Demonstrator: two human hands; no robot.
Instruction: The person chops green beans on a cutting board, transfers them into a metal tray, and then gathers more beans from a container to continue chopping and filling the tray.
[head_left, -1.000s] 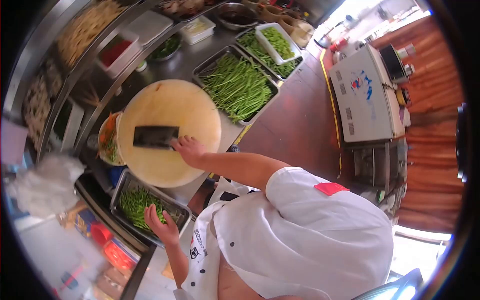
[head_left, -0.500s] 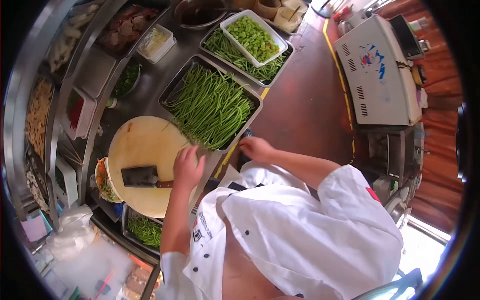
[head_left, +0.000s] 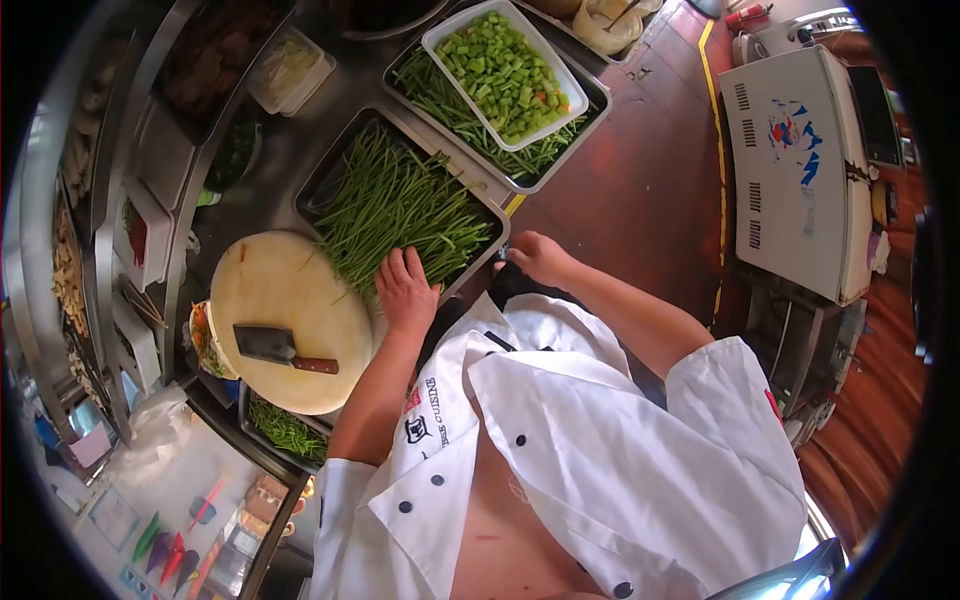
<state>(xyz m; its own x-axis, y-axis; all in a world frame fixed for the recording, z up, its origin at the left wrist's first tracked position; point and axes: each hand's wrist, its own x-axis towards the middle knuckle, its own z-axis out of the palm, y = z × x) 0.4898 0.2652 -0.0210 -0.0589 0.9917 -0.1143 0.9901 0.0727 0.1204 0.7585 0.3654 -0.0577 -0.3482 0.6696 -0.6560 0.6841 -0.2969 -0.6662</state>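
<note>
My left hand (head_left: 405,292) lies on the near edge of a heap of long green stems (head_left: 400,205) in a metal tray (head_left: 497,218), its fingers stretched over them. Just right of that tray's near corner is my right hand (head_left: 540,257), its fingers curled; anything inside them is hidden. A cleaver (head_left: 265,343) with a brown wooden handle lies flat on the round chopping board (head_left: 285,275), touched by neither hand.
Beyond the stems, a white container of chopped green pieces (head_left: 505,80) rests on another tray of greens (head_left: 550,158). A smaller tray of cut greens (head_left: 285,428) sits below the board. Shelves hold food at left; a white appliance (head_left: 795,170) stands at right.
My right hand has let go of the cleaver and moved right, beside the stem tray. My left hand has moved from the small tray of greens up onto the stems. The view has shifted.
</note>
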